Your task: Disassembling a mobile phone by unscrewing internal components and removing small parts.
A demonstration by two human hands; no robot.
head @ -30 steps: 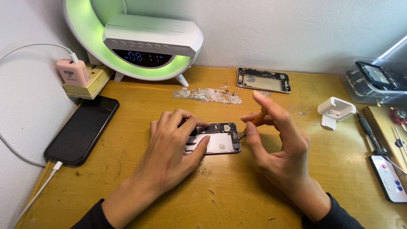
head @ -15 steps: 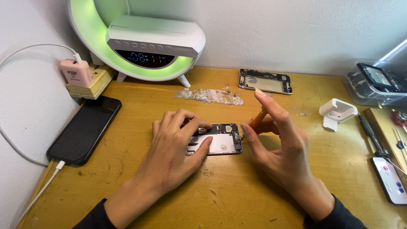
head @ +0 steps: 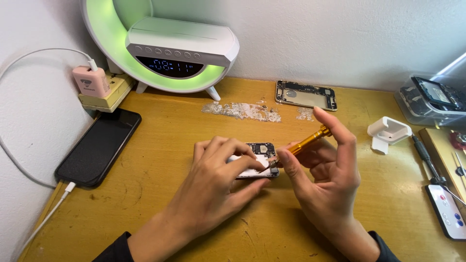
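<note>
Your left hand (head: 213, 182) lies over the opened phone (head: 258, 158), fingers pressing it flat to the counter (head: 160, 160); its silvery insides show past your fingertips. Your right hand (head: 323, 182), just beside, pinches a gold screwdriver (head: 298, 145), tip touching the phone's edge.

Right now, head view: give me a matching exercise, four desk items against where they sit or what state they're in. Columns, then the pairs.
Things:
1. slim gold-coloured metal screwdriver
2. black slab phone with dark screen
3. opened gold phone back shell
4. small opened phone body

Places or states:
A. lying alone near the wall, far side of the desk
B. held in the right hand, tip down
C. under the left hand fingers
D. at the desk's left edge, cable plugged in

Pairs: 1-B, 2-D, 3-A, 4-C
</note>
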